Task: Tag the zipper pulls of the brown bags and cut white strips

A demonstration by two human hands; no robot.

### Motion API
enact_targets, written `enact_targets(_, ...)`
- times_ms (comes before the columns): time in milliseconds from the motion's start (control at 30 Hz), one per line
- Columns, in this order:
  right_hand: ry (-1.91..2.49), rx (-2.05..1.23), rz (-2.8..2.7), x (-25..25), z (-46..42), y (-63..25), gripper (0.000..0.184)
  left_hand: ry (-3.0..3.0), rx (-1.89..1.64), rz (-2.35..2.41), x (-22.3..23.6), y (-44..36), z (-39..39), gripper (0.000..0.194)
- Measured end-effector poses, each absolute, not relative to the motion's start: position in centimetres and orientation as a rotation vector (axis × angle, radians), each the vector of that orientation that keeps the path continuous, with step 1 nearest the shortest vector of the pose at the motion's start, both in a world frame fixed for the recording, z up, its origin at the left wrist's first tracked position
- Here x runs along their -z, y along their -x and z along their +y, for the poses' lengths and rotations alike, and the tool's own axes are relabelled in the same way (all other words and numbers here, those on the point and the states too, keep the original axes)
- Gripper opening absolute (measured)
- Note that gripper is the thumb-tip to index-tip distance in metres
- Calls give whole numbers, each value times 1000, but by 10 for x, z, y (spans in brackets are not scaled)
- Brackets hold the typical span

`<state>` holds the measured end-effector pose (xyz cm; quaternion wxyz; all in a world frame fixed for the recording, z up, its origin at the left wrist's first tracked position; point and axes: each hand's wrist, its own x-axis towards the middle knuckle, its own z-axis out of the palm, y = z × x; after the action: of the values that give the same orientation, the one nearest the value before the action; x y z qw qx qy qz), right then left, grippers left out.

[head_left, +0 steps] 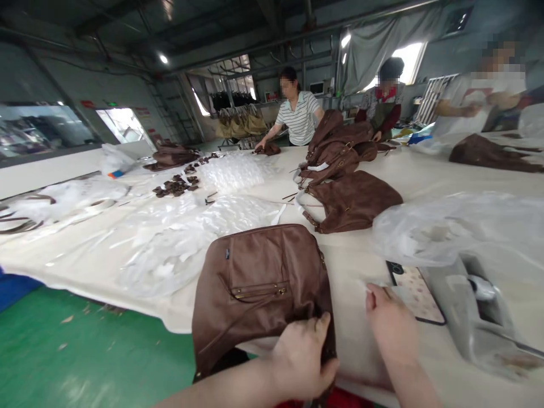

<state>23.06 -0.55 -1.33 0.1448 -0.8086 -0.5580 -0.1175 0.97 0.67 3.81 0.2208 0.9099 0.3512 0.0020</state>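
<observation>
A brown leather handbag (259, 266) lies at the table's front edge, its zipped pocket facing up and a small dark label near its upper left. My left hand (301, 351) grips the right side of this bag, fingers curled over the edge and thumb below. To the right of the bag, my right hand (391, 320) is raised over the table with its fingers drawn together. Something small and whitish shows at those fingertips, too blurred to name. A phone in a patterned case (419, 292) lies just beyond the right hand.
More brown bags (352, 201) are piled farther back. Clear plastic bags (459, 226) spread on the right, near a grey box (480, 311). Plastic wrapping (170, 255) and small brown pieces (176, 186) lie leftward. Several people, including a person in a striped shirt (300, 119), stand across the table.
</observation>
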Motion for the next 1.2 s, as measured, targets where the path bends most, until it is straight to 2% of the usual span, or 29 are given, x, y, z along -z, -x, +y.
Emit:
enact_targets(67,2407,416,-1638,15,-7,-242,28,-2553,8,884,-33,-15,-7,67)
enact_targets(167,2461,351,-1708,13,-13,-242,29,-2589,-92,807,-35,-8,-7,58)
enact_targets(300,2472,216,-1627,-4,-24,-242,36,-2792,-615,1109,-23,26,29,53)
enact_targets(433,2397,306,-1403,-41,-27,-268,25,-3018,-877,1196,11,45,71,63)
enact_targets(600,2421,623,-1223,-79,-2,-319,28,-3135,-889,1181,32,46,77,62)
enact_targets(733,2588,540,-1311,-84,39,-345,32,-3184,-889,1194,26,48,73,62)
enact_targets(900,2631,435,-1430,-77,71,-352,23,-3200,-874,1218,19,49,72,62)
enact_targets(1200,2577,519,-1198,-91,34,-353,27,-3183,-933,1201,24,50,71,57)
